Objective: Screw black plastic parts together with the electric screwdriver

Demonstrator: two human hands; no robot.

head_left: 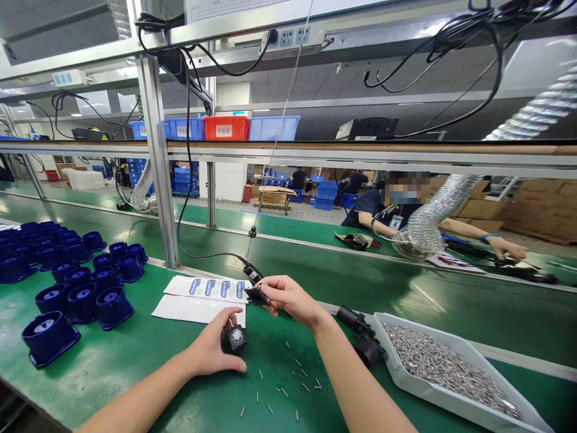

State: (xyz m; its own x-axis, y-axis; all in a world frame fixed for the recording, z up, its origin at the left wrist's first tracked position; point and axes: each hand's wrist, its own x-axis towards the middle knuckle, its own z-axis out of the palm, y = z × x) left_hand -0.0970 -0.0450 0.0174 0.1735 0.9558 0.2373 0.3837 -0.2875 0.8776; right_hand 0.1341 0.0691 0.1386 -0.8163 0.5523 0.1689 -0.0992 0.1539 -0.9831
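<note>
My left hand (210, 347) curls around a small black square housing with a white fan-like centre (235, 338), its fingers behind the piece and its thumb stretched out below it. A little higher and to the right, my right hand (288, 299) pinches a small black flat piece (256, 295) between thumb and fingers. Just behind that piece is a black cylindrical tool (253, 273) on a cable. White sheets with blue printed labels (216, 288) lie behind my left hand. Several small metal pins (298, 362) are scattered on the green tabletop between my forearms.
Several dark blue cup-shaped parts (49, 337) stand at left. At right sits a pale tray (433, 394) heaped with small metal pins (442, 361), beside black fittings (367, 346). A metal post (157, 162) rises behind. Across the bench, a masked person (383, 210) works near a foil duct (435, 216).
</note>
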